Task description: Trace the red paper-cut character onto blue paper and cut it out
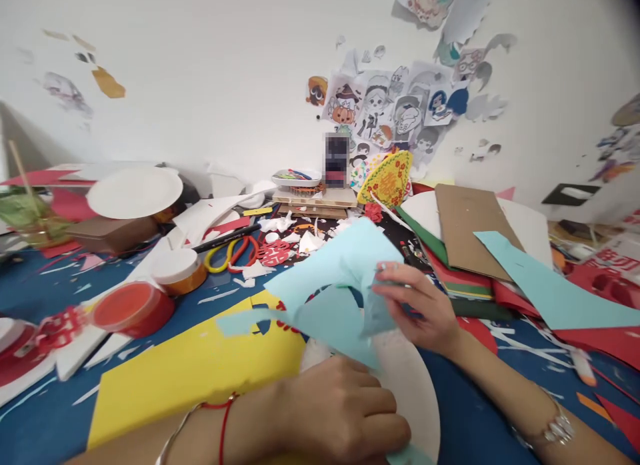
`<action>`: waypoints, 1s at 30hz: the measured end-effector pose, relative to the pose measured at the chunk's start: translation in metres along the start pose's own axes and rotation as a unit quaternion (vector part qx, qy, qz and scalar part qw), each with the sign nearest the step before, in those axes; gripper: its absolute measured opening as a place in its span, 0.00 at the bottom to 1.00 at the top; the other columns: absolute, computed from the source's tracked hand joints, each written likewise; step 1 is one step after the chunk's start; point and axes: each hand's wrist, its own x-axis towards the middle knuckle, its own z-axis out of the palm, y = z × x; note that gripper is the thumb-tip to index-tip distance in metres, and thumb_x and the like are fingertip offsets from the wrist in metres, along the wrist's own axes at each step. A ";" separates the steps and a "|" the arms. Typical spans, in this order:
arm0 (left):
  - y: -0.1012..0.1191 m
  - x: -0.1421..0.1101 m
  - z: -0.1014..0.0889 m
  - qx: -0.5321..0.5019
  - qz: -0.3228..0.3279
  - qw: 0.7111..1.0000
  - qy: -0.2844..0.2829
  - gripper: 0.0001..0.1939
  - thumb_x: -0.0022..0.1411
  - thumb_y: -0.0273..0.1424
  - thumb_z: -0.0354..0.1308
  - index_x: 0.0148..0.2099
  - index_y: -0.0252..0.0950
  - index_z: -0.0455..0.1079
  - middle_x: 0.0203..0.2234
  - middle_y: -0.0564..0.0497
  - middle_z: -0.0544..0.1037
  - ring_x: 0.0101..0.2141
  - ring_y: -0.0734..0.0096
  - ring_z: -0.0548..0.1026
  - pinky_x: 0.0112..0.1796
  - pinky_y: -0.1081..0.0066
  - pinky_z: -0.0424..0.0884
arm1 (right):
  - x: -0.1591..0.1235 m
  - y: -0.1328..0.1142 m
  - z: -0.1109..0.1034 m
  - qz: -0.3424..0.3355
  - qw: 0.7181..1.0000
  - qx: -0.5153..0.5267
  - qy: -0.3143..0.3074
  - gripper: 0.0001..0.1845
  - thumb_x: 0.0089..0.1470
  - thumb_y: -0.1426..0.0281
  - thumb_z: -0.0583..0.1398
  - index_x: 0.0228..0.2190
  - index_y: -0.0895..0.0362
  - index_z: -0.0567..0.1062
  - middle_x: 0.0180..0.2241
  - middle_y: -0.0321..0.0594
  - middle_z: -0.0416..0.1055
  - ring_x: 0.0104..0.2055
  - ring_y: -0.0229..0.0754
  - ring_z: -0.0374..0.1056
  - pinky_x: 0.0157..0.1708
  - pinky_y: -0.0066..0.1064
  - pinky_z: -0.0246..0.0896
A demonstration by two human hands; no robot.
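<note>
My right hand (420, 308) pinches a light blue sheet of paper (335, 255) between thumb and fingertips, lifted above the table. The sheet is curled and has a curved cut-out, with a narrow strip trailing left. My left hand (350, 408) is closed in front of it, knuckles up. Its fingertips are hidden, but light blue paper runs behind it and shows again below its fingers. Under both hands lies a round white paper plate (417, 378). A yellow sheet (200, 372) rests left of the plate, partly beneath my left forearm.
Scissors (233, 253) with yellow and red handles lie among paper scraps. Lidded tubs, one a red tub (133, 308), stand at left. Stacked coloured paper and brown cardboard (477, 228) sit at right, with another light blue piece (555, 285). A phone (336, 160) stands against the wall.
</note>
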 end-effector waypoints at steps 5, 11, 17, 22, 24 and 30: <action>0.002 0.003 -0.008 -0.002 -0.056 0.998 -0.013 0.08 0.62 0.30 0.45 0.34 0.35 0.64 0.21 0.51 0.71 0.21 0.71 0.65 0.23 0.70 0.58 | 0.003 0.036 -0.014 0.166 0.978 -0.123 -0.018 0.16 0.54 0.75 0.52 0.43 0.54 0.71 0.47 0.46 0.68 0.54 0.48 0.62 0.54 0.46 0.58; -0.001 0.014 -0.016 -0.279 -0.390 0.872 0.095 0.08 0.57 0.29 0.50 0.32 0.34 0.70 0.27 0.49 0.73 0.29 0.71 0.69 0.29 0.74 0.64 | -0.002 0.060 -0.062 0.300 0.927 -0.173 -0.145 0.16 0.54 0.74 0.49 0.41 0.57 0.72 0.47 0.46 0.69 0.48 0.47 0.67 0.47 0.41 0.62; -0.017 0.020 -0.018 -0.500 -0.573 0.641 0.100 0.14 0.56 0.37 0.51 0.27 0.32 0.68 0.16 0.53 0.69 0.15 0.78 0.65 0.18 0.77 0.64 | -0.024 0.055 -0.094 0.318 0.843 -0.130 -0.413 0.16 0.40 0.72 0.61 0.36 0.52 0.74 0.37 0.41 0.72 0.41 0.49 0.67 0.36 0.35 0.65; -0.022 0.020 -0.032 -0.559 -0.579 0.592 0.046 0.16 0.60 0.37 0.48 0.27 0.31 0.67 0.13 0.53 0.70 0.13 0.78 0.66 0.16 0.79 0.64 | -0.025 0.056 -0.083 0.311 0.818 -0.161 -0.455 0.15 0.37 0.74 0.59 0.33 0.55 0.72 0.31 0.43 0.70 0.37 0.51 0.65 0.33 0.37 0.63; -0.023 0.021 -0.037 -0.567 -0.575 0.590 0.002 0.18 0.62 0.35 0.44 0.26 0.31 0.67 0.11 0.53 0.69 0.11 0.79 0.64 0.14 0.80 0.61 | -0.022 0.057 -0.083 0.303 0.822 -0.159 -0.455 0.14 0.38 0.72 0.59 0.33 0.56 0.72 0.32 0.43 0.71 0.39 0.52 0.65 0.34 0.38 0.63; -0.015 0.023 -0.043 -0.549 -0.543 0.621 -0.137 0.21 0.63 0.33 0.42 0.22 0.31 0.66 0.11 0.54 0.66 0.12 0.78 0.63 0.16 0.77 0.61 | -0.024 0.059 -0.094 0.282 0.876 -0.145 -0.363 0.22 0.49 0.65 0.55 0.46 0.57 0.69 0.40 0.45 0.69 0.39 0.48 0.68 0.36 0.36 0.64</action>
